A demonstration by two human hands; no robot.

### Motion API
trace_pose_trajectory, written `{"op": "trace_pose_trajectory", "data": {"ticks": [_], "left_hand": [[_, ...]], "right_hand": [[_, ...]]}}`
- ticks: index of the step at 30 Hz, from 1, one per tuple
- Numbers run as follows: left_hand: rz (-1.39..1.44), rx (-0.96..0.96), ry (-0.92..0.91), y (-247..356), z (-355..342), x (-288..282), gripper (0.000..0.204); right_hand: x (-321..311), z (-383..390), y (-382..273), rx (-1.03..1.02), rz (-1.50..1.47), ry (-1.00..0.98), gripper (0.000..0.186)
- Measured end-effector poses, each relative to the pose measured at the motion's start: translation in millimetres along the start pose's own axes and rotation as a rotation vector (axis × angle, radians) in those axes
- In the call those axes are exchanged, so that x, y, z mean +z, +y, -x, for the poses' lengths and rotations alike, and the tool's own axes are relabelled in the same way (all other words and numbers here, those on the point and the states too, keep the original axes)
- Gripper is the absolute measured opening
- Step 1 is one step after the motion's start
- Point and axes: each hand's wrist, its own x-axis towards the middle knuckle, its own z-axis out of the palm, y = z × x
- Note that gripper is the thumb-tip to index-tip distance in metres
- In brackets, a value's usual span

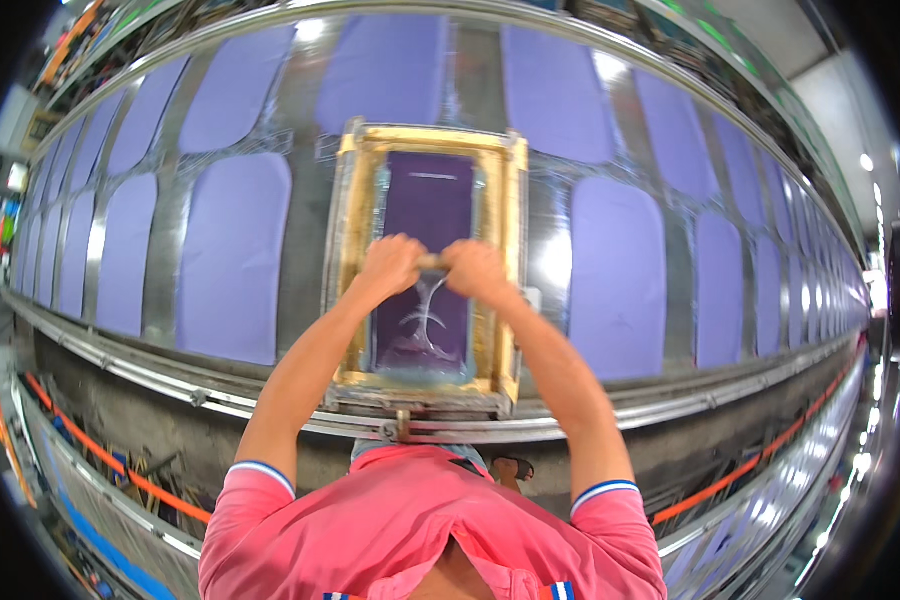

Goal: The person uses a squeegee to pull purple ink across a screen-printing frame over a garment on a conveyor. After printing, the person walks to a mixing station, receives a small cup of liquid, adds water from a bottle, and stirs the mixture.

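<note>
My left hand (392, 264) and my right hand (473, 269) are close together, fingers closed around the handle of a squeegee (430, 262). Most of that tool is hidden under the hands. It sits over the middle of a screen-printing frame (515, 210), whose border is yellowish and worn. The frame's dark purple mesh window (430, 205) shows a short pale line near its far end. Whitish, translucent streaks of a wet-looking substance (427, 325) lie on the mesh on the near side of the hands. Beneath the frame is a long metal table (305, 220).
Lilac fabric panels lie in two rows along the table, such as one at left (232, 255) and one at right (615, 275). A metal rail (240, 405) runs along the near edge. Orange bars (160, 488) cross the lower left behind me, beside another long table.
</note>
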Motion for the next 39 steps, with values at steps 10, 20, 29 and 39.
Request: {"op": "trace_pose_trajectory", "data": {"ticks": [10,20,29,39], "left_hand": [[-0.016,-0.009,0.039,-82.8,-228.5,-26.8,0.024],[-0.043,-0.008,-0.007,-40.2,-123.7,-10.9,0.015],[0.178,-0.075,-0.057,64.4,144.5,28.7,0.014],[0.085,-0.073,-0.192,30.3,66.8,6.7,0.024]], "right_hand": [[-59.8,-212.5,116.3,-0.016,0.014,0.014,0.027],[1.7,-116.8,75.9,-0.107,-0.049,0.231,0.019],[86.7,125.8,-41.7,-0.172,-0.162,0.163,0.007],[58.2,62.4,-13.5,-0.084,-0.106,0.081,0.017]]}}
